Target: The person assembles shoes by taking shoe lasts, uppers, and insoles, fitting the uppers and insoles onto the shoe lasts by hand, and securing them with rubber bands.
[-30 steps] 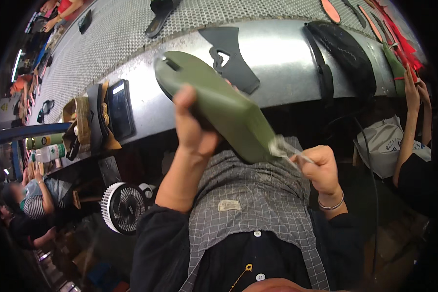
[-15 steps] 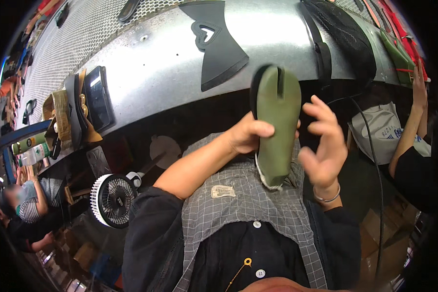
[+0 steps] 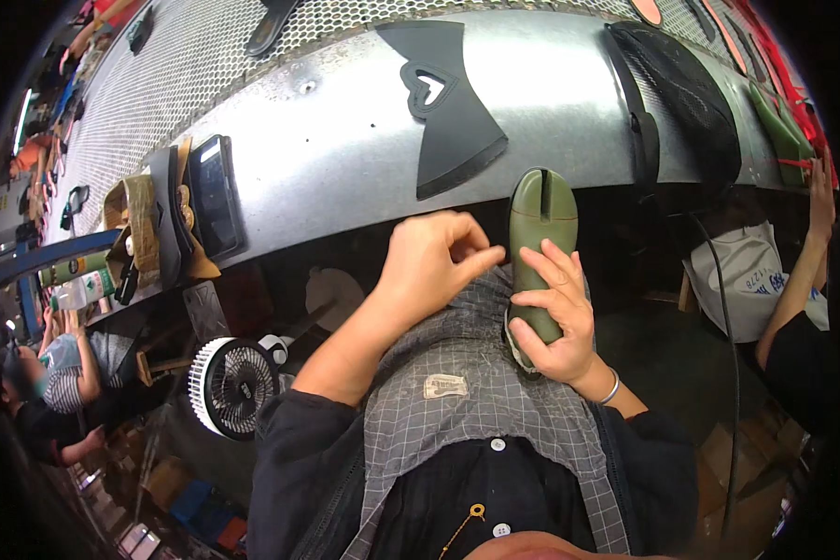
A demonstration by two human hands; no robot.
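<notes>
A green shoe last (image 3: 543, 210), slotted at its toe end, stands upright over my apron with the toe toward the metal table. My right hand (image 3: 558, 317) is closed round its lower half, fingers laid across the front. A thin dark edge shows along the last's left side. Just left of it, my left hand (image 3: 434, 266) is raised, thumb and forefinger pinched together beside the last. Whatever lies between those fingertips is too small to make out. Beyond the hands, a black shoe-upper piece (image 3: 457, 126) with a heart-shaped cutout lies on the table.
The metal table (image 3: 345, 140) runs across in front, with mesh behind it. A phone (image 3: 217, 196) and stacked straps lie at its left, a black mesh bag (image 3: 686, 103) at its right. A white fan (image 3: 233, 385) stands lower left. Co-workers' arms (image 3: 817, 224) show at both sides.
My left hand has let go of the last and moved left, fingers pinched. My right hand has closed on the last, which has turned and sits slightly lower.
</notes>
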